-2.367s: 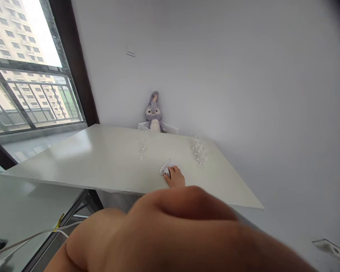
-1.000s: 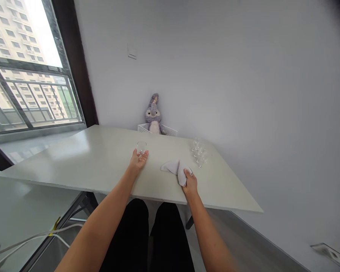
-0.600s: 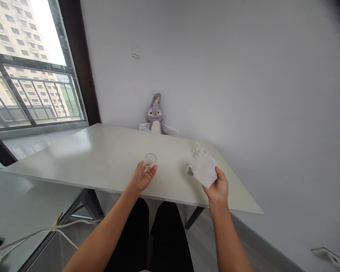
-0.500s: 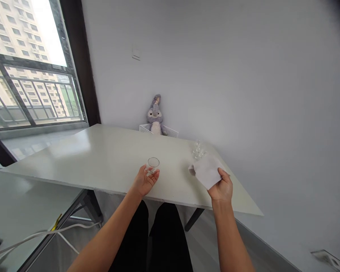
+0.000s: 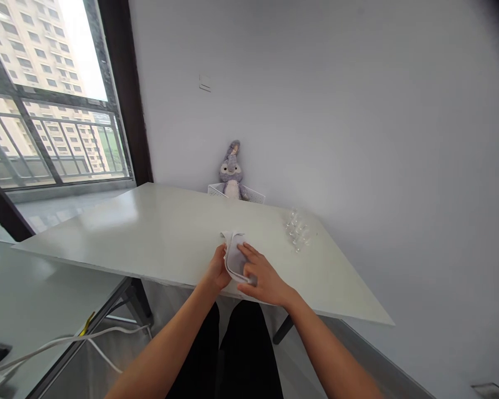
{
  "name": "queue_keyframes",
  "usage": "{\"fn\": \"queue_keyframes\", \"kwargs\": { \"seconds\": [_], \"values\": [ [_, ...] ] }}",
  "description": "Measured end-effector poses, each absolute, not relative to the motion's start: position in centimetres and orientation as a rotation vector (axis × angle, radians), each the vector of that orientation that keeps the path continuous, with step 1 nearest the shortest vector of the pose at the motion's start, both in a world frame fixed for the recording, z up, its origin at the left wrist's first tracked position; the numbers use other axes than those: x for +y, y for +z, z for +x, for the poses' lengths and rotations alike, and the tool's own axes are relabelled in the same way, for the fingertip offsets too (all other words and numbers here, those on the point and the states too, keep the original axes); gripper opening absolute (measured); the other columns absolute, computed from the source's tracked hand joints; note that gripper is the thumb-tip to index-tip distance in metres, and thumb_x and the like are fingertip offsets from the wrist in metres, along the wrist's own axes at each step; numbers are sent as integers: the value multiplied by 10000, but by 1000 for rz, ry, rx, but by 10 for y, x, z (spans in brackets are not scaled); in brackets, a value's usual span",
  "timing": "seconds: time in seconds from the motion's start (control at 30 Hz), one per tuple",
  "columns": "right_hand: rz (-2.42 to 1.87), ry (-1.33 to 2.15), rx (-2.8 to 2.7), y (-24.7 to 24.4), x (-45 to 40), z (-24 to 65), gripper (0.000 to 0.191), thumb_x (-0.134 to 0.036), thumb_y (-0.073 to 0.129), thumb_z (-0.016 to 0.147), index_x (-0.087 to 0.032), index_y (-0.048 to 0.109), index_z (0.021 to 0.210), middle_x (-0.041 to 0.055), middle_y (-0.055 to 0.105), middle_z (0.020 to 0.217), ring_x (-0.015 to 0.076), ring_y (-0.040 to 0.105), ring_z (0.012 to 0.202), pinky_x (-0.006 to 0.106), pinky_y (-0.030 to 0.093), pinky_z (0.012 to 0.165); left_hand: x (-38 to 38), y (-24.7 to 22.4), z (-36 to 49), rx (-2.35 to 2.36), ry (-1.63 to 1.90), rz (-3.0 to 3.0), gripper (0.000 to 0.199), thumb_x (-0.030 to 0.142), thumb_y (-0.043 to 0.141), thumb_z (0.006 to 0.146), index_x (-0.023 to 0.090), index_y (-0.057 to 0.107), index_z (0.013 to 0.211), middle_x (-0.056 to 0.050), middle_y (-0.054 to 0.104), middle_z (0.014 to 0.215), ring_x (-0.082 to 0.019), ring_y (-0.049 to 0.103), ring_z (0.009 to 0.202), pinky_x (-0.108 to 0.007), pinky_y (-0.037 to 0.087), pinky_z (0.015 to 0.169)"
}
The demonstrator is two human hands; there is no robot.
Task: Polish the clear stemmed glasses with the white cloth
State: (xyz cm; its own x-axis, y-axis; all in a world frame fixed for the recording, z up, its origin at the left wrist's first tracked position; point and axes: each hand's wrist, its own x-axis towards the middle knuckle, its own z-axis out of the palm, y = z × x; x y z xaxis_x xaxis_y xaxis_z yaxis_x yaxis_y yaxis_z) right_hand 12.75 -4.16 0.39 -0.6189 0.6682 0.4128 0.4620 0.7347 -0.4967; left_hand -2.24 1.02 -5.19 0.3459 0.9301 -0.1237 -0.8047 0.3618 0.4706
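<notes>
Near the front edge of the white table (image 5: 170,227), a pale grey-white cloth (image 5: 234,254) is draped between my hands. My left hand (image 5: 218,270) is closed around its left side, where the small clear glass cup seen earlier is now hidden by the cloth. From the right, my right hand (image 5: 269,281) grips the cloth with bent fingers, its fingertips pressed against the folds. Several small clear glass cups (image 5: 297,230) stand in a cluster on the table, right of my hands.
A grey plush toy (image 5: 232,172) sits in a white perforated basket (image 5: 255,196) at the table's back edge, against the wall. A lower table (image 5: 58,282) with white cables (image 5: 120,330) is at the left, below a window (image 5: 58,100).
My right hand has brought the cloth leftward from beside the cluster to the glass cup in my left hand. The cloth now covers that cup, and the clustered cups are uncovered.
</notes>
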Motion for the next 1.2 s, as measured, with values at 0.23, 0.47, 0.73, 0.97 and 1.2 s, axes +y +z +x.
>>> {"fn": "queue_keyframes", "kwargs": {
  "seconds": [0.23, 0.47, 0.73, 0.97, 1.2],
  "values": [
    [-995, 662, -1656, -5, -22, 126, 204, -380, 434, 830, -199, 527, 822, 69, 598, 993, 169, 557, 867, 312, 432, 757, -3, -52, -10, 511, 1304, 465, 276, 355, 606, 699, 192, 558, 916, -19, 604, 793, -146, 591, 701, -227, 448, 597],
    [-1231, 325, -1679, -14, -25, 108, 409, -402, 609, 660, -183, 542, 998, 57, 528, 915, 184, 507, 797, 310, 430, 693, -17, -49, 5, 594, 1506, 582, 307, 301, 634, 692, 235, 486, 953, 2, 567, 874, -112, 573, 788, -216, 450, 657],
    [-1013, 913, -937, -17, -6, 120, 245, -414, 532, 727, -172, 575, 740, -1, 580, 671, 151, 543, 643, 287, 446, 635, -24, -56, 3, 645, 1524, 571, 319, 300, 658, 676, 227, 486, 934, -16, 556, 909, -150, 582, 839, -330, 491, 742],
    [-904, 1020, -979, -25, -20, 118, 268, -391, 559, 743, -170, 628, 877, 25, 632, 809, 160, 566, 767, 302, 454, 717, -18, -60, -2, 617, 1595, 413, 320, 240, 672, 671, 218, 480, 927, -11, 575, 864, -142, 596, 810, -331, 497, 749],
    [-1027, 594, -1678, -37, -41, 107, 326, -346, 407, 860, -240, 551, 1134, 71, 541, 1056, 197, 473, 1013, 342, 400, 855, -23, -48, -8, 571, 1583, 476, 321, 263, 647, 692, 231, 478, 963, -20, 583, 942, -134, 588, 817, -298, 484, 742]
  ]
}}
